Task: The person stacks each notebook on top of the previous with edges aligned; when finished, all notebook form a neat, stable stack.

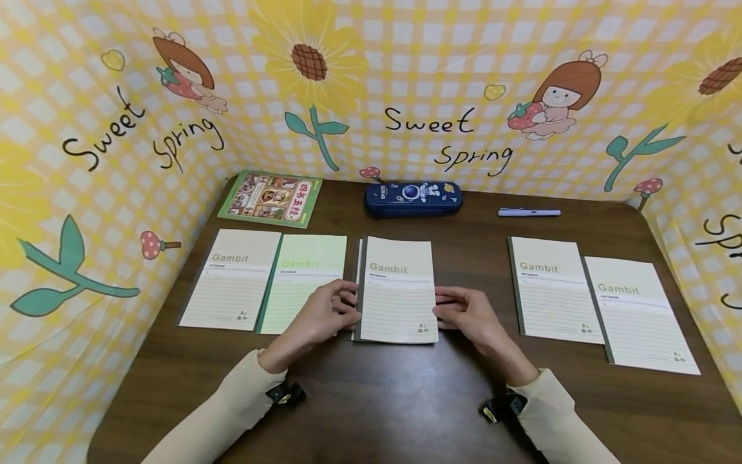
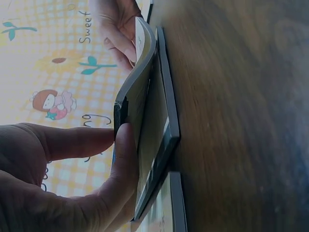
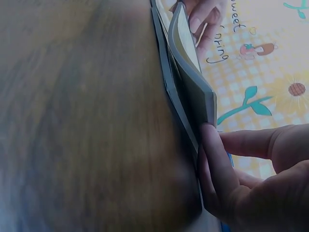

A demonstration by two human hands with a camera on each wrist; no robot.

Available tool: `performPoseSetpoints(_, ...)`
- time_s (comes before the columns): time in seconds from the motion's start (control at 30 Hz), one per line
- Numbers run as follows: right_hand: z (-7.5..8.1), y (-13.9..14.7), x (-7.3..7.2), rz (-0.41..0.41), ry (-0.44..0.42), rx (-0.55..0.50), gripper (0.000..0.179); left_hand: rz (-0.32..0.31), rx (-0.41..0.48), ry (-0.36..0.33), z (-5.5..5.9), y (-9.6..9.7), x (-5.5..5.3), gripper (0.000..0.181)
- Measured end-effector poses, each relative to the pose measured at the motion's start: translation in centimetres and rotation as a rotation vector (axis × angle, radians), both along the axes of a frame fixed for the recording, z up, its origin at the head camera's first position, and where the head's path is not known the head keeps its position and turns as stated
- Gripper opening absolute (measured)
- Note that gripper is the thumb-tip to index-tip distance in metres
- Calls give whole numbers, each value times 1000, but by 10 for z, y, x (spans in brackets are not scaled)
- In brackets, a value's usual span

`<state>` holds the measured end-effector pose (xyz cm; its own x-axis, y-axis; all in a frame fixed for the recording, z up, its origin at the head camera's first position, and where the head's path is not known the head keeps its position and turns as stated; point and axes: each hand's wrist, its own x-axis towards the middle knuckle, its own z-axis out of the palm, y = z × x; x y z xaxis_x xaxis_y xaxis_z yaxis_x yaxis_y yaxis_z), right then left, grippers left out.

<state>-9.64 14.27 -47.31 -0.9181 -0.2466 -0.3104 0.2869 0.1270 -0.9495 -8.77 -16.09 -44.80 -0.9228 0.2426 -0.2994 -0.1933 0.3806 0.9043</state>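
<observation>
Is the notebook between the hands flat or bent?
Bent: both wrist views show the top notebook curving, its sides held off the notebook beneath by the left hand and right hand.

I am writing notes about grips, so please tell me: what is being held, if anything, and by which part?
The upper middle notebook: the left hand pinches its left, spine-side edge, and the right hand pinches its right edge.

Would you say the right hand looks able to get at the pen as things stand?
Probably yes: a strip of bare table leads from the right hand to the pen, though that hand would first need to release the notebook it holds.
</observation>
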Motion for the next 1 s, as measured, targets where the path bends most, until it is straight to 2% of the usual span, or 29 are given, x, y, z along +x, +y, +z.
performPoseSetpoints(0.27,1,-10,1,-11,62,104,49,-20,-148,87,-2,-5,0,51)
performPoseSetpoints(0.43,1,-14,1,-8,131,236,47,-2,-222,91,-1,-5,1,53)
performPoseSetpoints(0.53,1,-16,1,0,167,296,45,2,-241,81,0,-6,0,53)
performPoseSetpoints(0.73,0,-17,-1,19,189,333,44,-5,-284,79,-1,-6,-2,53)
performPoseSetpoints(1.0,1,-18,-4,24,190,374,44,-14,-254,48,0,-4,-5,53)
